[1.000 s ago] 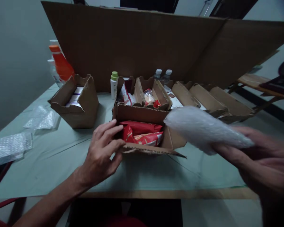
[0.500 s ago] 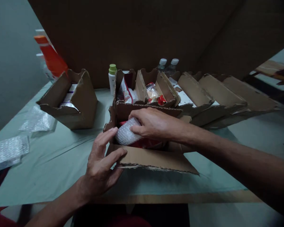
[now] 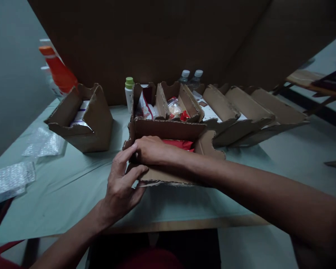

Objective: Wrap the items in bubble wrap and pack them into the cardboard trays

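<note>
In front of me stands an open cardboard box (image 3: 168,128) with red packets (image 3: 179,144) inside. My left hand (image 3: 123,179) grips its near left corner, thumb over the front flap and fingers along the left wall. My right hand (image 3: 149,149) reaches down into the left end of this box, close to the left fingertips. Its fingers are hidden behind the hand and the box wall, and the bubble-wrapped item does not show.
Behind the box is a row of cardboard bins (image 3: 182,101) with packaged goods. Another bin (image 3: 100,123) stands left, near an orange bottle (image 3: 60,73). Bubble wrap (image 3: 11,181) lies at the table's left. A green-capped bottle (image 3: 129,93) and clear bottles (image 3: 196,79) stand behind.
My right hand has gone deeper into the box's left end with the bubble-wrapped item, which is now out of sight. The front flap has tilted upward. My left hand stays at the corner.
</note>
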A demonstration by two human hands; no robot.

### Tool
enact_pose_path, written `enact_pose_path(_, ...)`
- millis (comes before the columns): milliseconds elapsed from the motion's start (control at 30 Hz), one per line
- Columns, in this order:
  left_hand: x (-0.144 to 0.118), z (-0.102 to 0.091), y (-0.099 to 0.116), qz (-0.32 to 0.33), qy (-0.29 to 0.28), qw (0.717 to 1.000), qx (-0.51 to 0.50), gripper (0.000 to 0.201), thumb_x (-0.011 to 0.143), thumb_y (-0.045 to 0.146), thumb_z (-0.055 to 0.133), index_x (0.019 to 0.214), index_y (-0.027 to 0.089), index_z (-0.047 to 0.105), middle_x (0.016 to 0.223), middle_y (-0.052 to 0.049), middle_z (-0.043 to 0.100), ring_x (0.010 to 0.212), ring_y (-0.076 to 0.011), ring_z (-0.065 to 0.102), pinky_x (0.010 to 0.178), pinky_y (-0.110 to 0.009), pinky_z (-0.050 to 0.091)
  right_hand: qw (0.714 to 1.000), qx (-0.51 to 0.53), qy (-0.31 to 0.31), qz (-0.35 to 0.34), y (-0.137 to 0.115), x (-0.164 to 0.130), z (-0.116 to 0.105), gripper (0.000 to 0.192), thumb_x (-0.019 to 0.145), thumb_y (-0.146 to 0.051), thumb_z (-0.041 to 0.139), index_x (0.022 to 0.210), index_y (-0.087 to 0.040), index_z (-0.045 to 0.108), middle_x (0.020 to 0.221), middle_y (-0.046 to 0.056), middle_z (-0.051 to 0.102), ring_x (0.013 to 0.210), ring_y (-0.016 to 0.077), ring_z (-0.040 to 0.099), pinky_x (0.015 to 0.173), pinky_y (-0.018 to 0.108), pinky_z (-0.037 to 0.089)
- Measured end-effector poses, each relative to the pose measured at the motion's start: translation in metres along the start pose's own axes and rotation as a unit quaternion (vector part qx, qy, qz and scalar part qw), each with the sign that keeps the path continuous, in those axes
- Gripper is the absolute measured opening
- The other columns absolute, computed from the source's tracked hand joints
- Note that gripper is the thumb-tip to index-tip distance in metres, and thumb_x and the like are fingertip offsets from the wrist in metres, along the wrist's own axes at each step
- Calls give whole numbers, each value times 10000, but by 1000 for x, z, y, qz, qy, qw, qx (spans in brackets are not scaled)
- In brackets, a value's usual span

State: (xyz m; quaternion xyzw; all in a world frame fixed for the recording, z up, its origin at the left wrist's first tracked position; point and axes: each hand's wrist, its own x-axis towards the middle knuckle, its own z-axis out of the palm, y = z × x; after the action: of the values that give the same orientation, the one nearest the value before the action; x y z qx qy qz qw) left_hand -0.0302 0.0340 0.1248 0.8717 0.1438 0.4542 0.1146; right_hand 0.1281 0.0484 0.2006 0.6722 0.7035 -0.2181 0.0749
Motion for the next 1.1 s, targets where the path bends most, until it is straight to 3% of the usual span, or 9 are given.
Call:
enact_pose_path(167,-4,-1,7,-6,12,1000,13,437,807,63,670,1212,217,619,1542,-156,420,1398,-339,479,1111,-533,471,994,39,103,-4,11,-35,-13,288,934,-371,612,1032,-136,746,985,141,758,895,269,711,702,308,475)
enact_pose_path(267,-15,-2,5,-21,88,996,11,713,806,116,703,1460,246,452,1579,-160,378,1436,-336,439,1159,-557,415,968,124,216,-9,33,-89,-19,245,947,-364,602,1026,-185,751,957,73,759,828,213,691,706,291,472)
enact_pose_path(367,-31,-2,-8,-93,110,989,-18,843,822,217,741,1554,279,328,1602,-148,360,1457,-324,415,1181,-540,390,889,205,408,36,67,-159,-1,245,940,-421,607,1018,-247,760,959,33,764,798,195,689,720,312,505)
enact_pose_path(467,-48,3,-25,-208,25,974,-88,934,834,380,761,1597,276,233,1640,-160,309,1491,-328,367,1200,-516,366,786,265,528,184,103,-210,43,274,884,-505,674,981,-261,753,868,48,766,719,206,687,696,359,534)
enact_pose_path(567,-52,16,-41,-287,-40,942,-168,1046,759,580,787,1584,226,251,1609,-187,355,1481,-349,381,1214,-524,332,792,350,464,188,126,-212,95,511,796,-514,745,1215,-231,665,1142,119,749,979,269,709,844,434,558)
enact_pose_path(633,-46,27,-47,-329,-54,924,-188,1064,643,725,793,1469,158,436,1465,-207,514,1399,-383,475,1180,-548,367,812,372,427,143,128,-188,120,823,722,-542,798,1425,-217,520,1382,165,629,1178,308,646,927,469,549)
enact_pose_path(700,-34,37,-49,-363,-63,909,-196,1018,528,838,764,1239,125,617,1263,-204,638,1265,-410,576,1105,-565,441,815,396,410,104,122,-157,134,926,684,-579,819,1464,-211,483,1429,173,587,1221,321,617,986,490,528)
enact_pose_path(900,-15,40,-32,-367,-86,888,-261,801,573,837,694,981,149,730,1033,-162,738,1046,-396,676,982,-539,520,811,424,399,56,95,-119,138,425,820,-543,687,1029,-179,752,1120,121,741,1087,312,662,1015,473,499)
enact_pose_path(1100,-25,-14,-25,-354,-69,914,-188,517,664,685,692,833,200,762,875,-96,757,945,-363,679,952,-527,537,828,376,415,16,56,-138,105,327,846,-490,687,1008,-227,795,1199,69,729,1155,300,613,1062,470,460)
